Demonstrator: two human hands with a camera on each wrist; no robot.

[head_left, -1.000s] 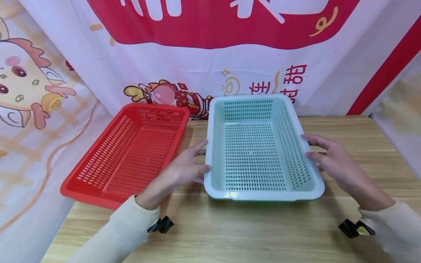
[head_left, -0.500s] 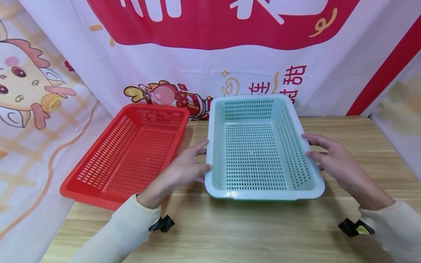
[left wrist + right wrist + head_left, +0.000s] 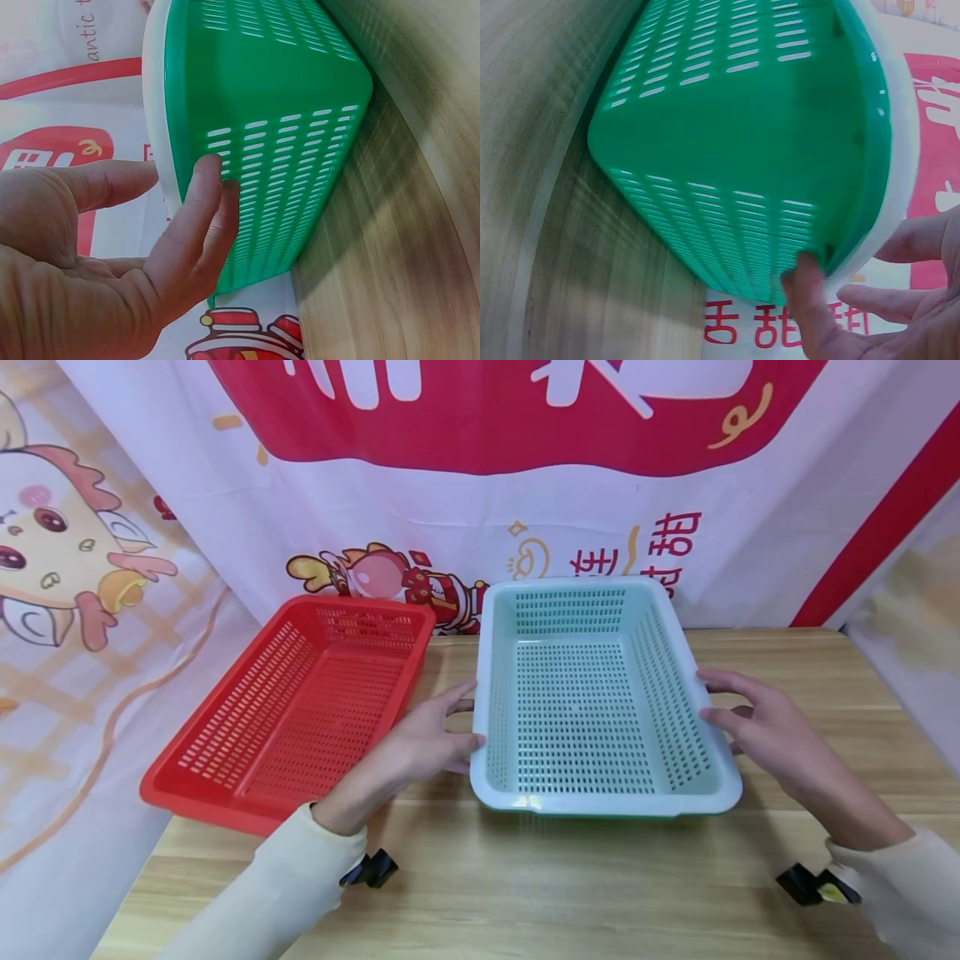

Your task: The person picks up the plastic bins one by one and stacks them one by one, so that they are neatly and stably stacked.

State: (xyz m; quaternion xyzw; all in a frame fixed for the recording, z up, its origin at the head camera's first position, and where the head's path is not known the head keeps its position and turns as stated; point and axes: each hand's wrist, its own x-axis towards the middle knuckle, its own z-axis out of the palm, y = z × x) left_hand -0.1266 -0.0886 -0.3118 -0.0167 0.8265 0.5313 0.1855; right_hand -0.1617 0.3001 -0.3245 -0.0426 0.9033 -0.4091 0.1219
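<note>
Hardly anything had moved since the earlier frame: your head view had shifted a touch, so the backdrop point(image 3: 450, 502) sat slightly differently, while both hands stayed at the same rim. Your left hand point(image 3: 429, 745) gripped one long side of the pale basket point(image 3: 577, 718), its thumb on the rim and its fingertips against the outer wall of the green basket point(image 3: 262, 90) below. Your right hand point(image 3: 768, 731) held the opposite long side in much the same way, with one fingertip on the green wall and other digits at the pale rim. You had both sides in a light grasp; how hard you pressed, I could not tell.

You had the pale basket nested inside the green one, whose edge showed just under the pale rim. The pair sat right of centre on the wooden table point(image 3: 585, 885), near the backdrop, and in both wrist views the green base met the wood.

To the left of the pair lay a red basket point(image 3: 326, 727), set at a slant and apart from them, with your left hand between the two. Your left forearm crossed in front of its near right corner. You wore cream sleeves point(image 3: 300, 877), and a small black piece point(image 3: 381, 868) showed beside each cuff.
</note>
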